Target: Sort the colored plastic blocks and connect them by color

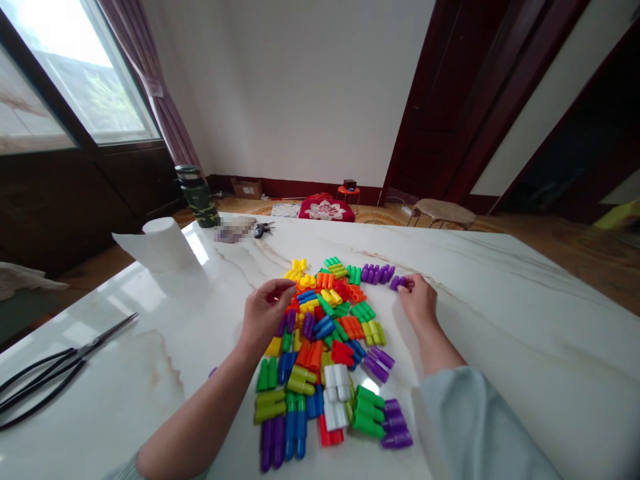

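One left hand [265,309] curled (grip unclear) | right hand [420,299] pinching purple block [397,283]

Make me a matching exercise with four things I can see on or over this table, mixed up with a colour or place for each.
1. right hand
2. scissors
3. paper roll
4. flask

A. white, with a loose sheet
B. at a purple block
C. camouflage-patterned
D. black-handled

Pairs: 1-B, 2-D, 3-A, 4-C
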Available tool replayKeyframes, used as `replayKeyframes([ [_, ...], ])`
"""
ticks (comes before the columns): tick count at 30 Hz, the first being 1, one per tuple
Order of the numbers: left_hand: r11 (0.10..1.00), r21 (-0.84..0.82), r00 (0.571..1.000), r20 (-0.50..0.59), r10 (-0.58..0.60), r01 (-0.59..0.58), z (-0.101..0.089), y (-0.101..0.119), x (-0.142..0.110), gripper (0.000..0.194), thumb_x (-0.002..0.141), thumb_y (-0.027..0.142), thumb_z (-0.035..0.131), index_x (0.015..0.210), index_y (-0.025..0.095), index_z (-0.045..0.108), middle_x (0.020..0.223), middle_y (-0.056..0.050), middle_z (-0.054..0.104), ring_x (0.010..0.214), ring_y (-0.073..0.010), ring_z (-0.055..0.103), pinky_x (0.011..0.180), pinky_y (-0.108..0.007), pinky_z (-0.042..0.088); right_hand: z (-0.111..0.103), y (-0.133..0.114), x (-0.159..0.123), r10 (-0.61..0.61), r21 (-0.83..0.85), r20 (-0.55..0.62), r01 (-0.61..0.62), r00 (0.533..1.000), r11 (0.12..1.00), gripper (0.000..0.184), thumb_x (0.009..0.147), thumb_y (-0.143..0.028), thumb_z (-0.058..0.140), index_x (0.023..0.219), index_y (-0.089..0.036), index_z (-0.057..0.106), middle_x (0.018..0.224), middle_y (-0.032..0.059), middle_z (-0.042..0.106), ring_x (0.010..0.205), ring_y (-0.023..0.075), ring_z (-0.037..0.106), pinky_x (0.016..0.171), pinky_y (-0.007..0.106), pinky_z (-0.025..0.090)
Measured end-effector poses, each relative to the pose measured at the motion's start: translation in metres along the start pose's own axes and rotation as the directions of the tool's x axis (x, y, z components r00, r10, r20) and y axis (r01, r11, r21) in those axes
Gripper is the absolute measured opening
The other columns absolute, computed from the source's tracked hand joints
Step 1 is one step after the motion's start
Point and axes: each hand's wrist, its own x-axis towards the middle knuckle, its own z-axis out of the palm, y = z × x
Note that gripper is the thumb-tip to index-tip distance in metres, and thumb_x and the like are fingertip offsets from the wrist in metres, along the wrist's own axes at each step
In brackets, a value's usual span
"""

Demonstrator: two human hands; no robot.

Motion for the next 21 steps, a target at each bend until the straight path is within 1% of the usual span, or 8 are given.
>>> replayKeyframes([
  [5, 0.994, 0.098, 0.999, 0.011, 0.036, -0.037, 0.0028, -0.0070, -0.0013, 0.019, 0.077, 0.035, 0.067, 0.084, 0.019, 0.074, 0.077, -0.003, 0.075, 0.061, -0.0146, 0.065, 0.059, -0.024, 0.051, 0.0087, 0.0023, 0.0006, -0.052, 0.064, -0.025, 0.054, 0.998, 0.996, 0.020, 0.063, -0.019, 0.056, 0.082, -0.020, 0.064, 0.075, 0.0054, 0.071, 0.072, 0.0235, 0.066, 0.080, 0.042, 0.050],
  [9, 0.993, 0.111, 1.000, 0.006, 0.030, -0.031, 0.0040, -0.0067, -0.0022, 0.019, 0.077, 0.034, 0.066, 0.085, 0.019, 0.074, 0.077, -0.003, 0.075, 0.063, -0.0149, 0.065, 0.060, -0.024, 0.051, 0.0111, 0.0023, 0.0013, -0.084, 0.085, -0.006, 0.084, 0.996, 0.993, 0.022, 0.065, -0.020, 0.056, 0.085, -0.019, 0.066, 0.080, 0.0074, 0.073, 0.076, 0.0236, 0.067, 0.082, 0.041, 0.050],
  [13, 0.990, 0.134, 0.999, -0.020, 0.039, -0.036, 0.0051, -0.0065, -0.0030, 0.020, 0.078, 0.035, 0.065, 0.084, 0.018, 0.074, 0.076, -0.003, 0.074, 0.061, -0.0145, 0.064, 0.060, -0.024, 0.051, 0.0121, -0.0001, 0.0011, -0.093, 0.094, -0.008, 0.093, 0.996, 0.991, 0.021, 0.066, -0.022, 0.058, 0.085, -0.017, 0.066, 0.082, 0.0088, 0.073, 0.074, 0.0236, 0.067, 0.080, 0.040, 0.051],
  [18, 0.991, 0.130, 0.999, -0.023, 0.045, -0.041, 0.0057, -0.0072, -0.0025, 0.020, 0.079, 0.036, 0.065, 0.085, 0.018, 0.074, 0.075, -0.003, 0.074, 0.060, -0.0140, 0.063, 0.058, -0.023, 0.050, 0.0122, -0.0006, 0.0017, -0.095, 0.084, -0.011, 0.096, 0.995, 0.992, 0.020, 0.067, -0.022, 0.059, 0.085, -0.017, 0.066, 0.082, 0.0086, 0.073, 0.073, 0.0230, 0.066, 0.081, 0.040, 0.051],
  [21, 0.989, 0.141, 0.998, -0.043, 0.042, -0.035, 0.0027, -0.0050, -0.0006, 0.020, 0.077, 0.036, 0.066, 0.083, 0.018, 0.074, 0.074, -0.003, 0.074, 0.059, -0.0138, 0.062, 0.058, -0.023, 0.049, 0.0123, 0.0001, 0.0019, -0.094, 0.080, -0.007, 0.094, 0.996, 0.992, 0.020, 0.067, -0.022, 0.059, 0.085, -0.017, 0.066, 0.083, 0.0087, 0.073, 0.074, 0.0230, 0.066, 0.081, 0.039, 0.050],
])
